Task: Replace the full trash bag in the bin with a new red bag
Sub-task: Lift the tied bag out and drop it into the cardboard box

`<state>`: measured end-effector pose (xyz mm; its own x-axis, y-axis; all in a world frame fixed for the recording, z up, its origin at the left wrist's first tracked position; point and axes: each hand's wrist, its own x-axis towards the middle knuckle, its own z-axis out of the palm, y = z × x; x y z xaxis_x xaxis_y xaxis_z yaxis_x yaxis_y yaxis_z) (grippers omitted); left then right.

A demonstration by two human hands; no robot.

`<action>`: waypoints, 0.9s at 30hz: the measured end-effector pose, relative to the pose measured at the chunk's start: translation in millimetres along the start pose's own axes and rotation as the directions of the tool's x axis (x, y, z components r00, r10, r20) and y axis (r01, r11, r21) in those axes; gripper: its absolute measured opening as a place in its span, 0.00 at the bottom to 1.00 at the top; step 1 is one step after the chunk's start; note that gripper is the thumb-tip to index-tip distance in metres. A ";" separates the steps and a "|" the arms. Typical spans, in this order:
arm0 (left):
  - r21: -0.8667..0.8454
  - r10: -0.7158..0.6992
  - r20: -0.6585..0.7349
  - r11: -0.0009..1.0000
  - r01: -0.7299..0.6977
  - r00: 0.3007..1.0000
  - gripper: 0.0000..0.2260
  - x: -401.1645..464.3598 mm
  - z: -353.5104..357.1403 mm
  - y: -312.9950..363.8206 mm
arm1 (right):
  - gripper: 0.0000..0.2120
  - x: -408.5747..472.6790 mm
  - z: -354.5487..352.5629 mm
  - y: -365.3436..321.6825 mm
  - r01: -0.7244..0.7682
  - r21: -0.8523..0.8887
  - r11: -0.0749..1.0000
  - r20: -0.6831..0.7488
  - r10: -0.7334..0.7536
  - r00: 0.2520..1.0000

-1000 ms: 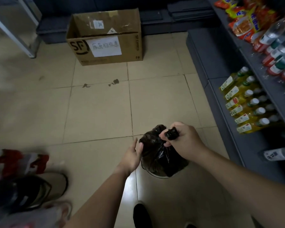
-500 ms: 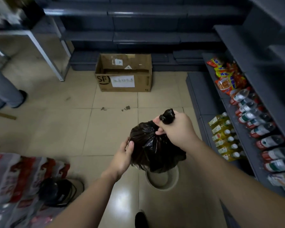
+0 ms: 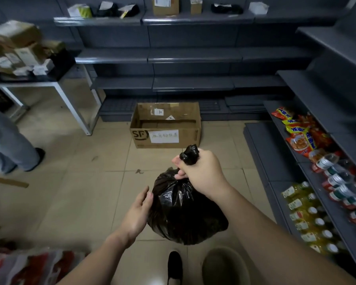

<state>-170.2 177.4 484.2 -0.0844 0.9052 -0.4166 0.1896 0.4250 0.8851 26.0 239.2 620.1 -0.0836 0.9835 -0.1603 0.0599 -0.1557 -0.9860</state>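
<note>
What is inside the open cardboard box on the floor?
The cardboard box looks empty: only its brown inner walls and flaps show. Its front wall hides the near part of its bottom.

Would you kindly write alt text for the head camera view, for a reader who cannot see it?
A person's right hand grips the knotted neck of a full black trash bag, held clear above a small round bin on a tiled floor, while the open left hand steadies its side. An open cardboard box sits ahead, below grey shelves.

The cardboard box bears "SF" in black; its white label's handwriting is illegible.
</note>
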 end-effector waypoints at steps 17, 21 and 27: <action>-0.076 -0.039 0.125 0.996 0.049 0.991 0.50 318.2 -113.7 112.1 | 0.07 325.9 70.1 -44.5 0.000 -0.233 0.973 -0.064 -0.015 0.998; -0.050 -0.055 0.201 0.997 0.067 0.978 0.50 413.2 -135.9 134.2 | 0.06 413.7 86.1 -45.0 -0.057 -0.206 0.977 -0.126 0.031 0.992; 0.002 -0.115 0.252 0.993 0.118 0.961 0.35 543.7 -154.2 180.3 | 0.07 545.6 90.2 -52.7 -0.117 -0.245 0.962 -0.146 0.083 0.986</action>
<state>-332.7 746.8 449.3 0.1436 0.8200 -0.5540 0.1803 0.5288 0.8294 -112.5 775.7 580.5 0.0679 0.9701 -0.2329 0.3114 -0.2423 -0.9188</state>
